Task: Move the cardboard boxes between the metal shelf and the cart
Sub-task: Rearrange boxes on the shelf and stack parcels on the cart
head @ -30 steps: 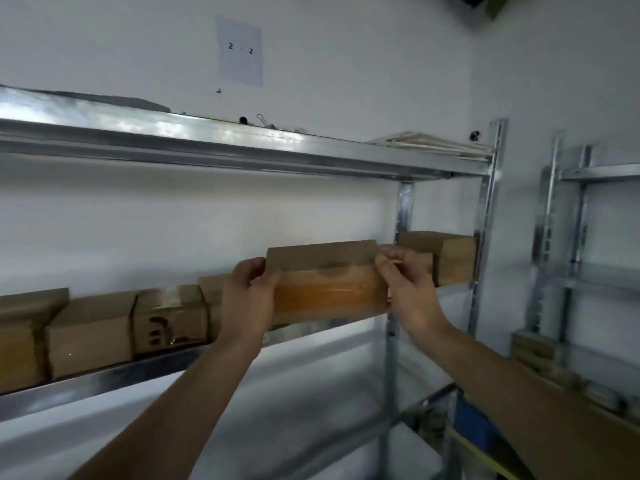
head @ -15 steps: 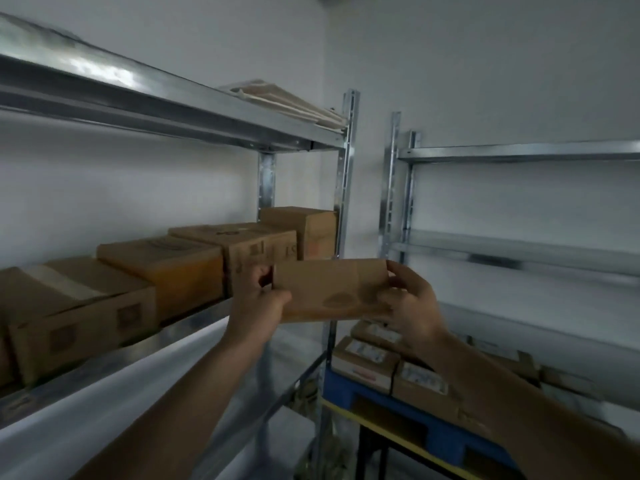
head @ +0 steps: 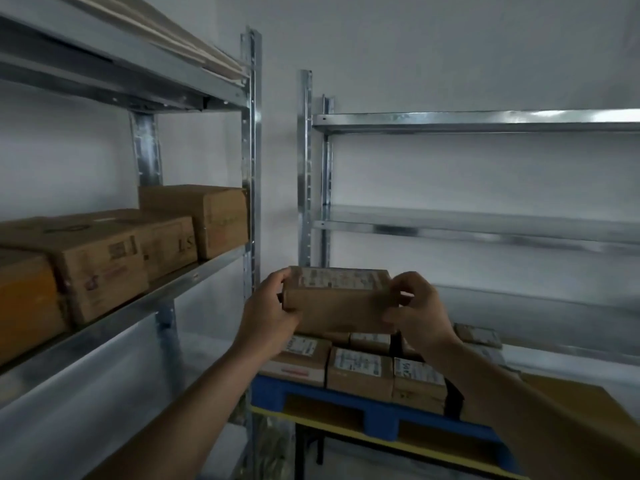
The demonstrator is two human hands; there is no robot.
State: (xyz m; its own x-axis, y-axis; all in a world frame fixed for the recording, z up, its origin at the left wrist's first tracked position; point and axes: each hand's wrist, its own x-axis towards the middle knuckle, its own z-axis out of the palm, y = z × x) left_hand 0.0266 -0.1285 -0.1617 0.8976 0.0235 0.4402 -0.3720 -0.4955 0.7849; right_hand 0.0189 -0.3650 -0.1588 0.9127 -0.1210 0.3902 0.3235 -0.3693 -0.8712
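The cardboard box (head: 337, 303) has left the metal shelf (head: 156, 299) and hangs over the cart (head: 346, 432), our left hand (head: 268, 317) and right hand (head: 420, 315) gripping its ends, fingers (head: 403, 280) curled; lowering comes next

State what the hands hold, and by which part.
One cardboard box, gripped at its two short ends: left hand on the left end, right hand on the right.

Single head view, facing forward-down, close over both hands (head: 346, 306)
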